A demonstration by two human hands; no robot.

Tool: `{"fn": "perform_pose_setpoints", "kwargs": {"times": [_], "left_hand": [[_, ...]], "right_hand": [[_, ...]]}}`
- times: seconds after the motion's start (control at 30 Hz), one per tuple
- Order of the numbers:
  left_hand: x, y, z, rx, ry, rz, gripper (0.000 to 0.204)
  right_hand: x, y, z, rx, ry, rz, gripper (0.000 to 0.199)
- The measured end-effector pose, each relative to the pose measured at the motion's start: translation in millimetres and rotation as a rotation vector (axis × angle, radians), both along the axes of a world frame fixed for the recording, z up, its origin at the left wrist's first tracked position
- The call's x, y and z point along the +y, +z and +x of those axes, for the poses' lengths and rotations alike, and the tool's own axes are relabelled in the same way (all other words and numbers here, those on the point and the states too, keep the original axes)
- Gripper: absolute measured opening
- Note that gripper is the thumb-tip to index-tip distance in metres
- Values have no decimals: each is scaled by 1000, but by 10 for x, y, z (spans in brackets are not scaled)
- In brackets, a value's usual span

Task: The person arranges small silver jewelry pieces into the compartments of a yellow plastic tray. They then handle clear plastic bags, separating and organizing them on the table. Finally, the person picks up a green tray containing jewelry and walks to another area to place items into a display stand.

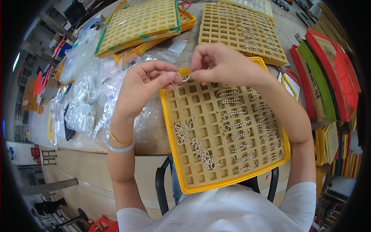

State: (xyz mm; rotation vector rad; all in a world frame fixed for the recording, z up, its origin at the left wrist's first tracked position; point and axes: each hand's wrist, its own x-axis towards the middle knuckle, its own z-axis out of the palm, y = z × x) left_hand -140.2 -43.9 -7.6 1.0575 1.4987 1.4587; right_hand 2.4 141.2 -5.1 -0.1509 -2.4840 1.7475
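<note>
Left hand (143, 86) pinching shiny piece (186, 79), right hand (221, 63) pinching its other end, both above tray (169, 129), bead chains (237, 125) across it

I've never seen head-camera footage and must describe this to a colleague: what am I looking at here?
There is no machine: just a person working barehanded. The one picture comes from a wide fisheye camera on their head, looking down, so straight edges bend. In front is a yellow tray with square hollows, holding columns of beaded strands and a loose tangle of them. Plastic bags lie on the table to the left; more hollowed trays lie farther back. The left hand pinches a small shiny piece; the right hand is close to it, but whether it grips it is unclear.
</note>
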Motion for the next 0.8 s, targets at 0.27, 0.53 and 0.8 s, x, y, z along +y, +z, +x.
{"fn": "perform_pose_setpoints", "kwargs": {"times": [0.27, 0.53, 0.8], "left_hand": [[44, -61, 42, 91, 124, 122, 18], [27, -114, 103, 747, 54, -105, 14], [54, -179, 136, 964, 12, -27, 13]], "right_hand": [[-125, -23, -28, -190, 179, 158, 23], [1, -26, 33, -98, 136, 634, 21], [-63, 22, 132, -100, 78, 789, 16]]}}
